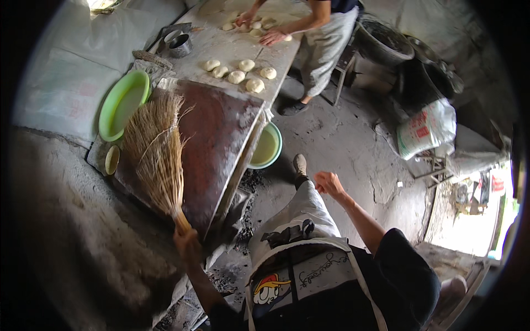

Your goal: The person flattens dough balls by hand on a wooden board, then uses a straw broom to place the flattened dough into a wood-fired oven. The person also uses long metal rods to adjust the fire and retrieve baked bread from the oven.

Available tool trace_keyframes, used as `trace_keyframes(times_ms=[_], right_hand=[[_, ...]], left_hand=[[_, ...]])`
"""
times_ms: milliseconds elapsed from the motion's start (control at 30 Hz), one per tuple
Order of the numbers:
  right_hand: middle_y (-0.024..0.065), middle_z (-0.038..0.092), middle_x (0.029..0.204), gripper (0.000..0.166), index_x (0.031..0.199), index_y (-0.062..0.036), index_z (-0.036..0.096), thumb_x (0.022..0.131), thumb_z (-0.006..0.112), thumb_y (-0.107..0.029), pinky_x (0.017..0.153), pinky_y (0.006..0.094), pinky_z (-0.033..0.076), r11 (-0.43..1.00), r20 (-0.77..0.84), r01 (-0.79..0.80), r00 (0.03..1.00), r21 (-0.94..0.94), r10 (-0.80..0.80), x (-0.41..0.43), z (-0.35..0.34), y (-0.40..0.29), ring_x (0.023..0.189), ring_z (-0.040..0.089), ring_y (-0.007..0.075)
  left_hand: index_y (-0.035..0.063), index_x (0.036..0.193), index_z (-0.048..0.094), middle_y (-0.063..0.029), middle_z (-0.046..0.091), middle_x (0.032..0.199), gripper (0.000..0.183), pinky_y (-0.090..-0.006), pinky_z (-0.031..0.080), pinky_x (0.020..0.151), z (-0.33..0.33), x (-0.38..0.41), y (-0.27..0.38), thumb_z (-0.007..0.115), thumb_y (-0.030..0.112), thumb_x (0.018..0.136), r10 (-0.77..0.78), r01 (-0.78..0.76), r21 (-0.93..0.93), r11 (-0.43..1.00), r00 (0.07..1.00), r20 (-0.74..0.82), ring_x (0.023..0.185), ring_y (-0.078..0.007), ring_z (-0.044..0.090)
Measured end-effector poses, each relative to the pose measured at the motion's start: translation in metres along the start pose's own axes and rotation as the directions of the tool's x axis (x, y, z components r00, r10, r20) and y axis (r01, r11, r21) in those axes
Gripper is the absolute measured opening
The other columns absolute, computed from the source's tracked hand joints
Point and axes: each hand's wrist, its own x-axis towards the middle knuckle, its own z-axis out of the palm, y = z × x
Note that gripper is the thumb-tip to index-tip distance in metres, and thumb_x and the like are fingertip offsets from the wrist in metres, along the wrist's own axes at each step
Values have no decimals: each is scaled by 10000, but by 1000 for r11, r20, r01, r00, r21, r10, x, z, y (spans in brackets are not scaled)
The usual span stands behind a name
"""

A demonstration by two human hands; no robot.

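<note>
My left hand [186, 240] is closed around the handle of a straw broom [159, 153]. The broom's bristles spread over a dark reddish board [211, 132] and reach towards a green plastic basin [124, 105] at the left. Out in front of my body, over the floor, my right hand [328, 183] is raised with its fingers curled; whether anything is in it cannot be told. Beyond the board, several rounds of dough [246, 65] lie on a floured worktable [215, 31].
Another person's hands [274, 36] touch dough at the table's far end. A basin of liquid [267, 145] stands beside the board's right edge. A metal cup [180, 46] is on the table's left side. A printed sack [426, 128] and large tubs [383, 41] are at the right.
</note>
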Motion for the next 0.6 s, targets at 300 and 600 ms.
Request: trace_keyframes(times_ms=[300, 600], right_hand=[[135, 557, 965, 322, 1047, -35, 545, 787, 547, -223, 736, 390, 440, 729, 132, 532, 836, -432, -532, 319, 10, -110, 875, 538, 303], [172, 425, 1114, 511, 1098, 50, 425, 688, 642, -166, 888, 431, 346, 608, 97, 482, 827, -631, -554, 419, 54, -122, 1054, 402, 342]], left_hand=[[-37, 1075, 501, -104, 510, 960, 398, -261, 428, 665, 141, 76, 108, 575, 90, 706, 406, -420, 81, 904, 785, -467, 737, -170, 503], [-44, 1261, 387, -201, 467, 1193, 617, -359, 395, 880, 128, 335, 120, 613, 265, 778, 145, -148, 50, 988, 753, -641, 1048, -290, 496]])
